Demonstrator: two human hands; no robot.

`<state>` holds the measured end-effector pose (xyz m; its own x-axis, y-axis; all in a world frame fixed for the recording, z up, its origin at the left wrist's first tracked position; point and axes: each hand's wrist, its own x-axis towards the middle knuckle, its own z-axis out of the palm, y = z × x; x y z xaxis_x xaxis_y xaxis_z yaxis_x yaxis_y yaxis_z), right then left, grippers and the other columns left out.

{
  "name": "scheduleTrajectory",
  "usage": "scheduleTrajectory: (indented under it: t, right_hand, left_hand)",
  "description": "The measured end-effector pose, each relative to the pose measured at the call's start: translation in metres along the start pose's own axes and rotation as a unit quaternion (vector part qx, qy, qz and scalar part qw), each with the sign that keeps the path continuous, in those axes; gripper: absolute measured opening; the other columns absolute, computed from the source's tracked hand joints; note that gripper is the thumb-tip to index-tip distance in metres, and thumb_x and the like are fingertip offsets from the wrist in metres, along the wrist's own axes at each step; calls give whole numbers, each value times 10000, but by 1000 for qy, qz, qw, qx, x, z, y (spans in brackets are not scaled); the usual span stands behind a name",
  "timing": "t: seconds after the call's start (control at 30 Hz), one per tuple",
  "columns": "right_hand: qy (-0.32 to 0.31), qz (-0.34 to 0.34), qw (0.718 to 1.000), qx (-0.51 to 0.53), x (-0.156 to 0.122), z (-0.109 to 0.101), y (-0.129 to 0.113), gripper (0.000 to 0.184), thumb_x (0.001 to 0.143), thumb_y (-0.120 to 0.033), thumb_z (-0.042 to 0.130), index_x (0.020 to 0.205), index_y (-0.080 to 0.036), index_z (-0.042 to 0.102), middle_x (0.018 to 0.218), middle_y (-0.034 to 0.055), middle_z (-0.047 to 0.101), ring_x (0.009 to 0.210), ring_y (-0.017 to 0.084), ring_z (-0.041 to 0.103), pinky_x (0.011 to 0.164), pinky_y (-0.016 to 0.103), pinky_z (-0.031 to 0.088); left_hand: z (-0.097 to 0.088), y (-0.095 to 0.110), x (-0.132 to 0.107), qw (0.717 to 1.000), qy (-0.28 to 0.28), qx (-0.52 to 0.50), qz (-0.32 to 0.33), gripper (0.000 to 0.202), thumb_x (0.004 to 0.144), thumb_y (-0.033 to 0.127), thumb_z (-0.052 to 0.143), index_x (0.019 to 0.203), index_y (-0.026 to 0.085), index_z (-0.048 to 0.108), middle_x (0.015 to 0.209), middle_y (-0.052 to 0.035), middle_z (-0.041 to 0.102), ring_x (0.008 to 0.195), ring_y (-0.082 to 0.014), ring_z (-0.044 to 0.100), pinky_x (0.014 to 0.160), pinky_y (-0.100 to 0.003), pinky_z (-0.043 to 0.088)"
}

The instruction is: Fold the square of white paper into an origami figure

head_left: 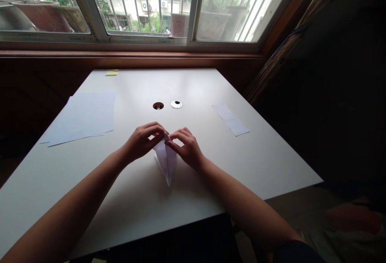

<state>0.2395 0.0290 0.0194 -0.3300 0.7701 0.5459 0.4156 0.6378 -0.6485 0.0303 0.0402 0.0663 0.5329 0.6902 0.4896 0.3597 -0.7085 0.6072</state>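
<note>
A folded piece of white paper [167, 162] stands at the middle of the white table, its long point toward me and a crease running down its length. My left hand [147, 139] pinches the paper's far tip between thumb and fingers. From the other side my right hand [186, 145] grips the same tip, thumb on the near face. Both sets of fingertips meet close together there, and part of the paper behind them is hidden.
Loose white sheets [87, 116] lie at the left of the table [141, 222]. A creased paper strip [230, 119] is at the right. Behind my hands are a round hole [158, 105] and its metal cover [176, 104]. Yellow sticky notes [111, 72] lie near the window.
</note>
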Motion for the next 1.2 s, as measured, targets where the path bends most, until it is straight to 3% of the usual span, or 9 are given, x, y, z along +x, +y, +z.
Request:
scheduleTrajectory:
  t: [0.23,0.47,0.6,0.8,1.0,1.2]
  right_hand:
    - [9,2,1000,15,0,2,1,179,934,-400,627,929,-234,694,874,27,697,873,194,577,853,355,486]
    - [20,-9,999,29,-1,3,1,244,847,-393,735,997,-216,661,904,37,681,870,197,582,820,346,492]
    - [24,3,1000,19,-2,5,1,205,858,-358,715,996,-221,652,896,36,672,852,197,581,814,349,495]
    - [21,-3,1000,-4,-1,3,-2,146,880,-305,669,997,-218,661,879,40,666,846,202,572,824,357,490]
    - [16,-24,999,-30,-1,2,-3,146,917,-306,633,1012,-204,675,871,50,660,839,205,550,829,361,476]
    - [17,-50,998,-35,-3,3,-1,194,919,-343,646,1053,-207,681,926,60,681,872,214,550,834,367,485]
  left_hand:
    - [2,4,0,995,10,-49,-90,163,947,273,556,943,172,685,933,-62,667,828,-163,620,669,-245,478]
    - [14,10,-1,973,80,-110,-186,210,933,339,563,889,164,670,891,-43,662,822,-171,614,715,-265,478]
    - [19,12,-2,961,90,-150,-212,216,931,358,571,904,167,668,915,-45,669,842,-175,618,725,-266,490]
    - [20,12,-3,965,92,-154,-191,186,934,338,579,922,177,671,960,-48,663,888,-175,627,769,-271,505]
    - [15,8,-5,979,77,-130,-134,237,943,300,590,1160,220,639,1077,-75,657,891,-171,646,778,-307,541]
    - [1,4,-3,997,32,-67,-34,157,951,264,582,1043,197,690,1002,-85,661,909,-178,644,752,-296,553]
